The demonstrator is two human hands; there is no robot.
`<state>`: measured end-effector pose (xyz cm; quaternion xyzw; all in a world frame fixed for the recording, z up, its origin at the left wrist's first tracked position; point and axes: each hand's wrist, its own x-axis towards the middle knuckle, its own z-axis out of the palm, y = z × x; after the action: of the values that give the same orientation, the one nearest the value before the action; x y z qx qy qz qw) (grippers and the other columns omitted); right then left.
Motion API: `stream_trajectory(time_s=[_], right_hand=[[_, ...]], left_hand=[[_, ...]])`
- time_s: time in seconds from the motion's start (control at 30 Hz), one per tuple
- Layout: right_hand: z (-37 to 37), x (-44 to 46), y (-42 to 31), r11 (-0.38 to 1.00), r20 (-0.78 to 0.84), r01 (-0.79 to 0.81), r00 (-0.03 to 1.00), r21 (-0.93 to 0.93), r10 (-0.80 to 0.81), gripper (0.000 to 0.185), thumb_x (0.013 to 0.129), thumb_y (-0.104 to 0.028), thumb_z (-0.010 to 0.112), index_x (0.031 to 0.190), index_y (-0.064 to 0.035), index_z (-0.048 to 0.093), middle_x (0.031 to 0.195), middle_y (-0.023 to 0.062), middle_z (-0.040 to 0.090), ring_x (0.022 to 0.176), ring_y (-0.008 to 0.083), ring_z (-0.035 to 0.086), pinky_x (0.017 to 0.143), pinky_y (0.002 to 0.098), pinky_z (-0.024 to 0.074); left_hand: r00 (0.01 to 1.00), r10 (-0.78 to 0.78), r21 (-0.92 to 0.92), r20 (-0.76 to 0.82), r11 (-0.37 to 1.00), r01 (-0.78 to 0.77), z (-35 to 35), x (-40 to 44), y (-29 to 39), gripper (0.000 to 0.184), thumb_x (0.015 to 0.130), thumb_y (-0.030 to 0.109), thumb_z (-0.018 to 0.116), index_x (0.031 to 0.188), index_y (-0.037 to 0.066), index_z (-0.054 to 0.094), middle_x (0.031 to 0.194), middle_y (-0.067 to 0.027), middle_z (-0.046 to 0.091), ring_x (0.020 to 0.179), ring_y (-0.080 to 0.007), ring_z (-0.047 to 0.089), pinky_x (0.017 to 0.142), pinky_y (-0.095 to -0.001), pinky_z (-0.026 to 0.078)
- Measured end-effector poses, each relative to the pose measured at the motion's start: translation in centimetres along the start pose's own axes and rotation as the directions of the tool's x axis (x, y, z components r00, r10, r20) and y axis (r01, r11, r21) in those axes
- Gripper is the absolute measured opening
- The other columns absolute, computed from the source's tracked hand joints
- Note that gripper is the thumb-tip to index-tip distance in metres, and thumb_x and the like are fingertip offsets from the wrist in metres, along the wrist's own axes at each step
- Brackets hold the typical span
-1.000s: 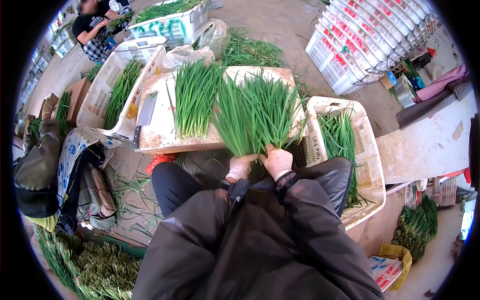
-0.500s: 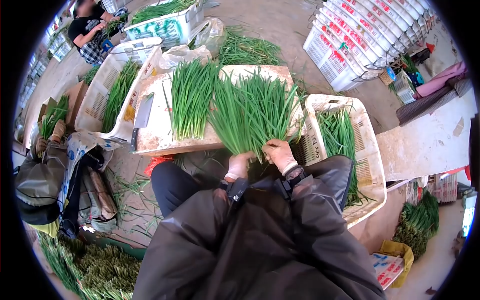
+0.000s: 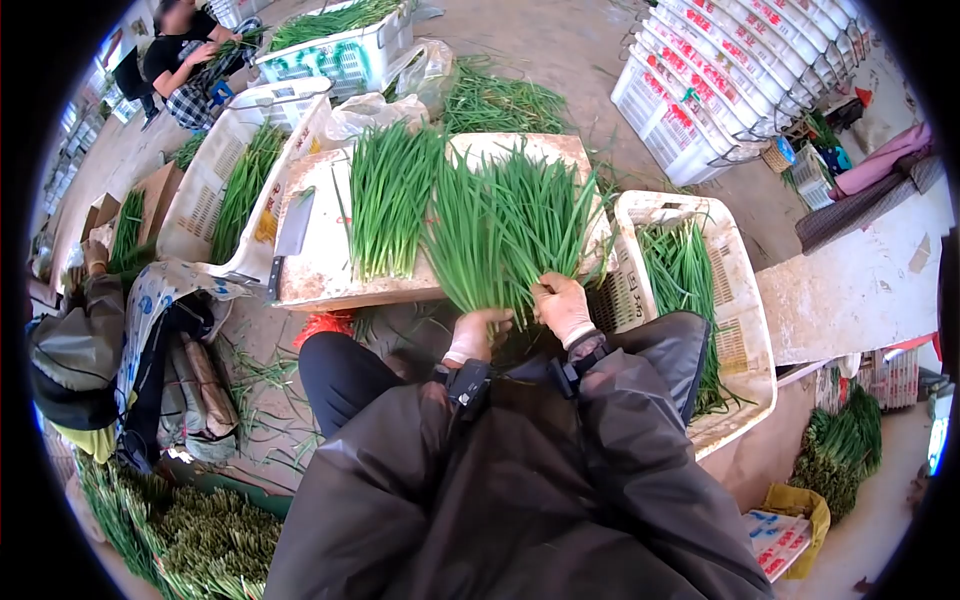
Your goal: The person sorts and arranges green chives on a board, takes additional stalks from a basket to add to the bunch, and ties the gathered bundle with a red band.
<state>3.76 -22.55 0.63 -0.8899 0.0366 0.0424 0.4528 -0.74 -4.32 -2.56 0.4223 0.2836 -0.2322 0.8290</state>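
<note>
My left hand (image 3: 479,334), gloved, is closed around the lower ends of a bunch of green stalks (image 3: 468,240) at the board's near edge. Beside it my right hand (image 3: 560,305) grips the base of the adjoining bunch (image 3: 545,215), its fingers pinched together. Both bunches fan out over the pale, stained board (image 3: 330,285), their leaf tips pointing away from me. A separate bunch (image 3: 392,200) lies to their left on the board. Further left is a cleaver (image 3: 293,225) with a dark handle.
At the right stands a white crate (image 3: 742,330) of greens; another crate (image 3: 190,205) is at the left. Stacked white crates (image 3: 690,90) rise at the back right. One person (image 3: 185,60) sits at the back left; a co-worker's sleeve (image 3: 75,340) shows at far left.
My right hand has shifted slightly right and changed its grip at the stalk bases. My left hand stays almost in place. The co-worker's hands at the left have moved.
</note>
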Motion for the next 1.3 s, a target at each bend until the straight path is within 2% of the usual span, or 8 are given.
stream_trajectory(time_s=[0.07, 0.37, 0.57, 0.73, 0.87, 1.03, 1.1, 1.3], right_hand=[[-0.9, -1.1, -2.9, 0.918, 0.243, -0.214, 0.960, 0.333, 0.136, 0.022, 0.097, -0.021, 0.068, 0.094, 0.0011, 0.070, 0.065, 0.0075, 0.066, 0.052, 0.0152, 0.061, 0.050, 0.0293, 0.0480], [-0.1, -1.6, -3.1, 0.912, 0.367, -0.239, 0.924, 0.333, 0.108, 0.014, 0.092, -0.014, 0.071, 0.089, -0.0005, 0.069, 0.066, 0.0019, 0.060, 0.055, 0.0099, 0.054, 0.049, 0.0259, 0.0416], [-3.3, -2.0, -5.3, 0.848, 0.403, -0.091, 0.903, 0.522, -0.151, 0.012, 0.094, -0.011, 0.071, 0.085, -0.0058, 0.066, 0.064, -0.0013, 0.058, 0.050, 0.0071, 0.053, 0.046, 0.0236, 0.0403], [-4.9, -4.2, -5.6, 0.956, 0.771, 0.221, 0.636, -0.191, 0.007, 0.019, 0.090, -0.022, 0.070, 0.095, -0.0037, 0.072, 0.080, 0.0089, 0.074, 0.069, 0.0225, 0.071, 0.065, 0.0355, 0.0572], [-2.2, -7.1, -0.7, 0.451, 0.657, 0.496, 0.672, -0.742, 0.342, 0.027, 0.085, -0.026, 0.066, 0.098, -0.0063, 0.079, 0.092, 0.0137, 0.078, 0.097, 0.0323, 0.075, 0.085, 0.0438, 0.0586], [-3.6, -4.4, -5.9, 0.744, 0.664, 0.262, 0.680, -0.615, 0.309, 0.026, 0.093, -0.029, 0.062, 0.086, -0.0080, 0.076, 0.082, 0.0077, 0.077, 0.082, 0.0260, 0.075, 0.073, 0.0397, 0.0585], [-1.4, -3.1, 1.1, 0.589, 0.447, 0.649, 0.760, -0.480, -0.473, 0.026, 0.092, -0.035, 0.065, 0.089, -0.0109, 0.074, 0.079, 0.0090, 0.075, 0.079, 0.0309, 0.073, 0.072, 0.0440, 0.0578], [-0.3, -3.4, -2.1, 0.703, 0.145, 0.227, 0.974, -0.674, -0.175, 0.026, 0.093, -0.035, 0.063, 0.108, -0.0160, 0.072, 0.078, 0.0171, 0.072, 0.077, 0.0389, 0.071, 0.070, 0.0505, 0.0565]], left_hand=[[0.999, 0.014, -0.006, 0.049, 1.000, -0.013, 0.0, -0.4, 0.1, 0.010, 0.088, 0.013, 0.070, 0.097, 0.007, 0.073, 0.095, -0.0031, 0.074, 0.085, -0.0163, 0.067, 0.080, -0.0322, 0.051], [0.957, 0.068, 0.003, 0.281, 0.997, -0.072, 0.2, -1.2, 0.2, 0.017, 0.090, 0.014, 0.069, 0.104, 0.006, 0.073, 0.094, -0.0075, 0.075, 0.085, -0.0186, 0.069, 0.079, -0.0314, 0.052], [0.995, -0.102, -0.016, -0.003, 0.995, 0.102, -0.1, -0.7, -0.2, 0.029, 0.094, 0.028, 0.064, 0.113, 0.006, 0.069, 0.097, -0.0050, 0.076, 0.094, -0.0195, 0.069, 0.091, -0.0372, 0.046], [0.903, 0.410, 0.480, -0.126, 0.822, -0.306, -3.5, 3.5, -2.6, 0.034, 0.090, 0.029, 0.069, 0.102, -0.002, 0.074, 0.098, -0.0130, 0.077, 0.089, -0.0297, 0.071, 0.081, -0.0379, 0.052], [0.910, 0.276, 0.269, -0.309, 0.943, -0.194, -2.7, 3.9, -1.8, 0.037, 0.082, 0.025, 0.076, 0.099, -0.008, 0.073, 0.096, -0.0201, 0.076, 0.086, -0.0282, 0.070, 0.080, -0.0366, 0.052], [0.960, 0.229, 0.368, -0.161, 0.917, -0.157, -3.6, 5.0, -2.2, 0.035, 0.085, 0.025, 0.076, 0.105, -0.003, 0.073, 0.094, -0.0131, 0.075, 0.084, -0.0298, 0.069, 0.078, -0.0394, 0.053], [0.986, 0.018, 0.173, -0.163, 0.985, 0.010, -2.4, 3.9, -1.6, 0.033, 0.087, 0.026, 0.075, 0.107, 0.000, 0.072, 0.091, -0.0118, 0.074, 0.084, -0.0288, 0.069, 0.077, -0.0399, 0.053], [0.999, 0.020, 0.041, -0.044, 0.999, -0.018, 0.2, 2.2, -1.4, 0.023, 0.089, 0.018, 0.072, 0.109, 0.005, 0.070, 0.097, -0.0072, 0.072, 0.081, -0.0208, 0.066, 0.070, -0.0338, 0.054]])
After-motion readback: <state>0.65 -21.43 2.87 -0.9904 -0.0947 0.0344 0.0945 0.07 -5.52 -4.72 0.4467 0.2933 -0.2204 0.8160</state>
